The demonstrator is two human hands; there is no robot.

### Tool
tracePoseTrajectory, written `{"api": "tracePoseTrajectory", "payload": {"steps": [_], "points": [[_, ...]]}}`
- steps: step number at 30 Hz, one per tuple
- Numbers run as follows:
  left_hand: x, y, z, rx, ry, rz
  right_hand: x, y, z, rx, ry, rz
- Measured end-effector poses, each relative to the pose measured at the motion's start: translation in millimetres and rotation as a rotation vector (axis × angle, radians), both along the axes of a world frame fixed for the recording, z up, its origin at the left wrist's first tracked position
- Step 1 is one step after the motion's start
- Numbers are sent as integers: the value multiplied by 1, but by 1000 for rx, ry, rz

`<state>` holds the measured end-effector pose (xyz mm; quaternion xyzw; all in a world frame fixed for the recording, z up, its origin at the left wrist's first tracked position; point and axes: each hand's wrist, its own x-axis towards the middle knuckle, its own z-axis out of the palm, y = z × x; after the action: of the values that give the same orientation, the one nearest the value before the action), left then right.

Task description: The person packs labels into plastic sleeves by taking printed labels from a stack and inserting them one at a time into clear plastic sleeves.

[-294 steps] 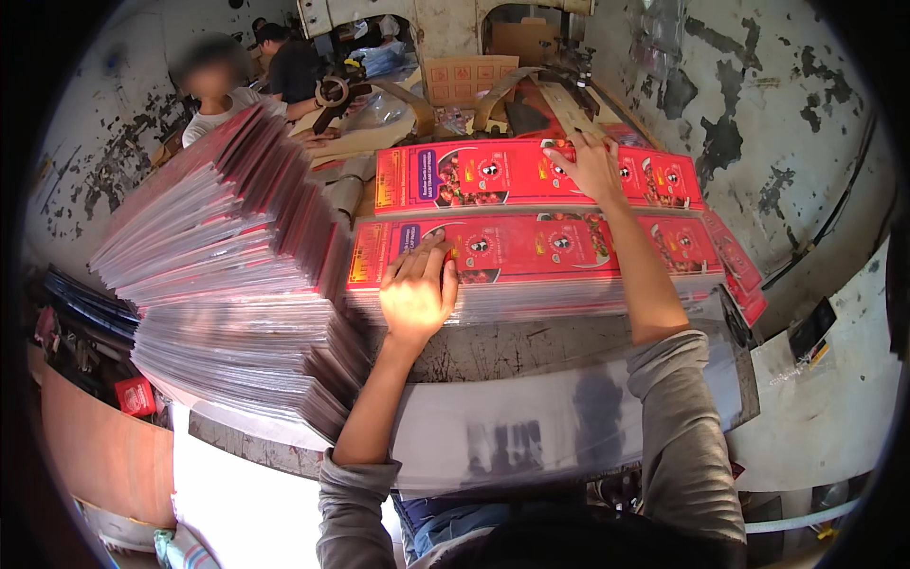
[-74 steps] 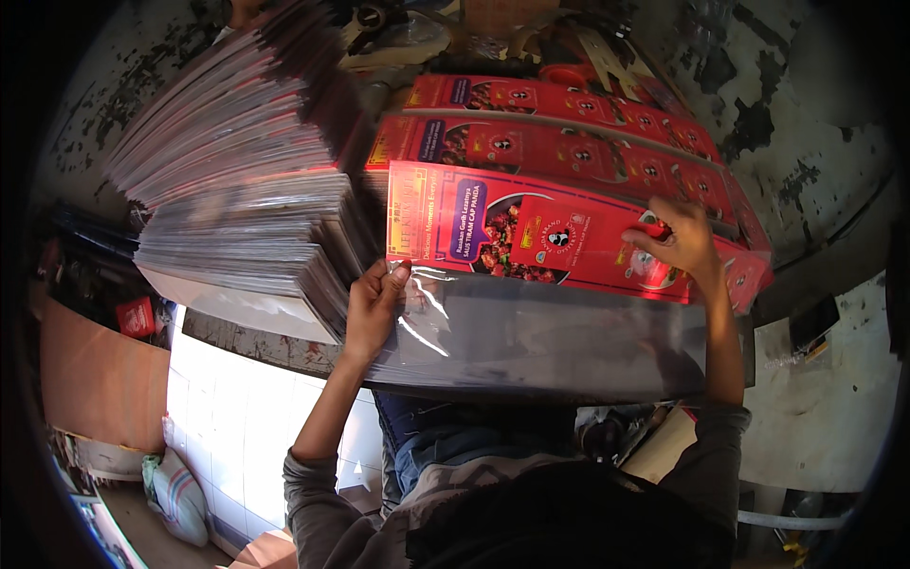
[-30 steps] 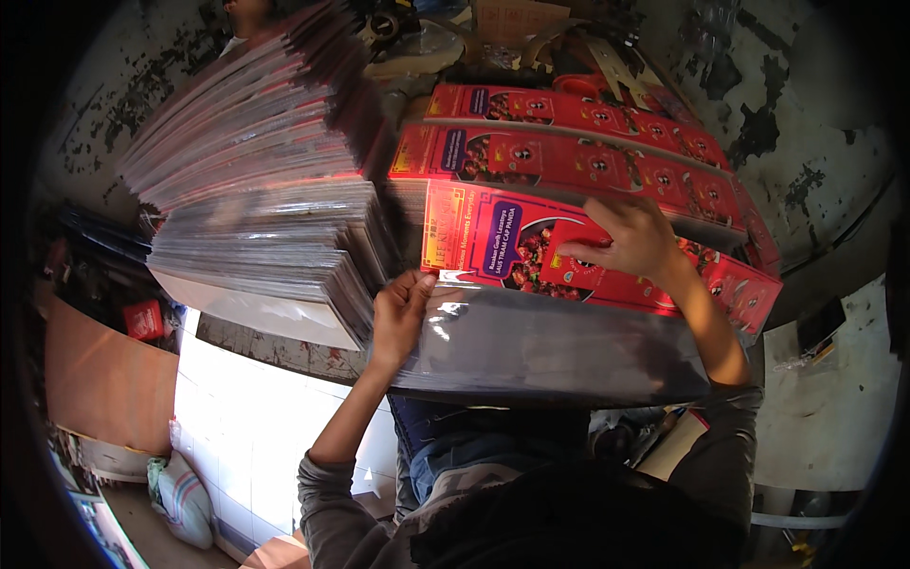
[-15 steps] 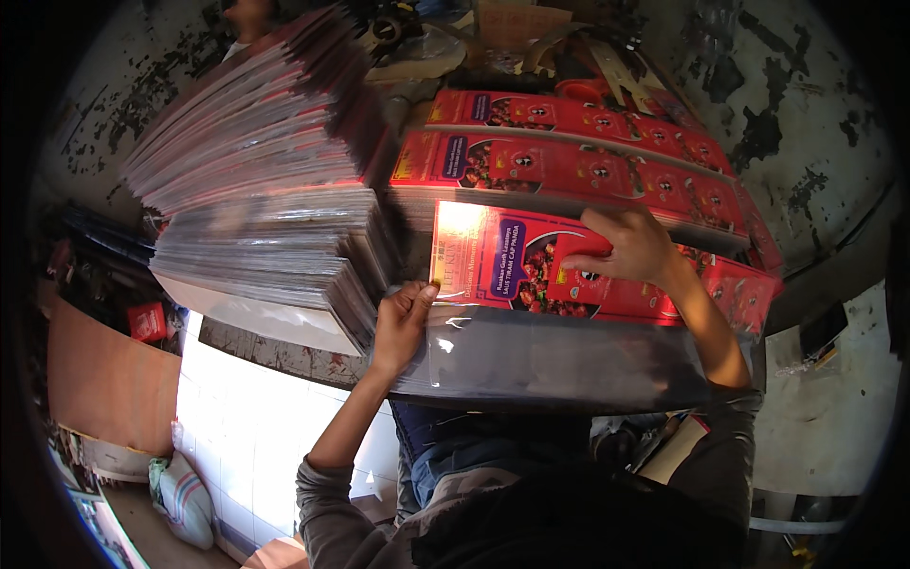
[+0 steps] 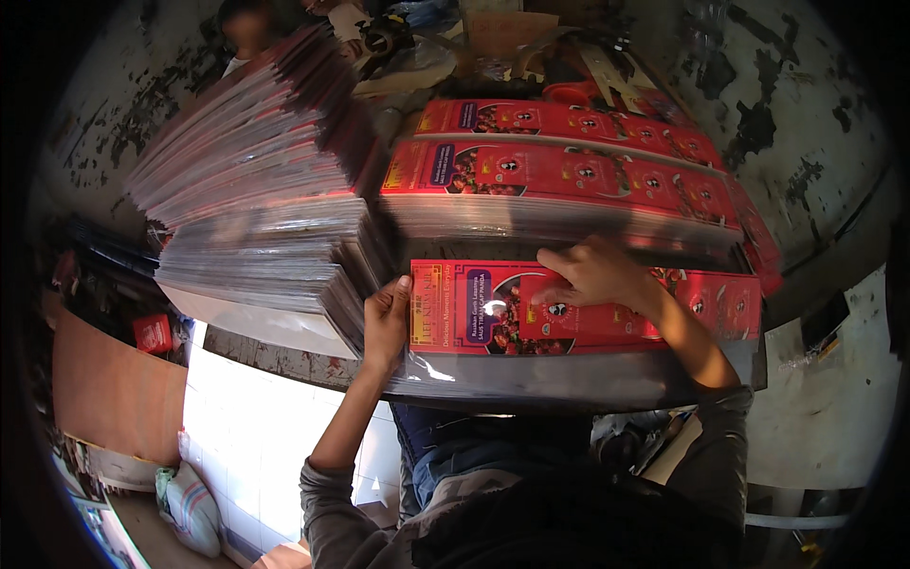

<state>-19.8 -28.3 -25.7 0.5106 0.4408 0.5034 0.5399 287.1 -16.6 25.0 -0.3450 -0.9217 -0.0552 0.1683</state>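
Observation:
A long red printed sheet (image 5: pixel 607 327), with pictures of food on it, lies in front of me across a pile of clear plastic sheets (image 5: pixel 531 375). My left hand (image 5: pixel 385 322) pinches the printed sheet at its left end, thumb near the far corner. On its far edge rests my right hand (image 5: pixel 607 280), thumb and forefinger spread apart over the print. Beyond my hands are two rows of stacked red printed sheets, a nearer stack (image 5: pixel 550 171) and a farther one (image 5: pixel 559 119).
At left stands a tall leaning pile of plastic-covered red sheets (image 5: pixel 256 142), above a stack of clear-edged sheets (image 5: pixel 265 256). Another person (image 5: pixel 248 33) is at the far left. A red round object (image 5: pixel 572 92) sits behind the stacks. A striped sack (image 5: pixel 194 512) lies on the floor.
The printed sheet has come nearer to me and slightly left, now covering more of the clear plastic. Both hands have moved with it. The person at the far side shows more.

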Motion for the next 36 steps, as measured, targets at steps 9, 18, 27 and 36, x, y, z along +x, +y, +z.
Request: {"api": "tracePoseTrajectory", "payload": {"steps": [9, 18, 27, 36], "points": [[20, -5, 47, 687, 874, 84, 26, -35, 14, -40, 95, -184], [33, 5, 32, 693, 1156, -427, 82, -97, -15, -215, 98, -559], [31, 25, 29, 850, 1091, -304, 81, -80, -32, -108, 209, -596], [30, 21, 20, 884, 1100, -226, 79, -81, -34, -54, 265, -546]]}}
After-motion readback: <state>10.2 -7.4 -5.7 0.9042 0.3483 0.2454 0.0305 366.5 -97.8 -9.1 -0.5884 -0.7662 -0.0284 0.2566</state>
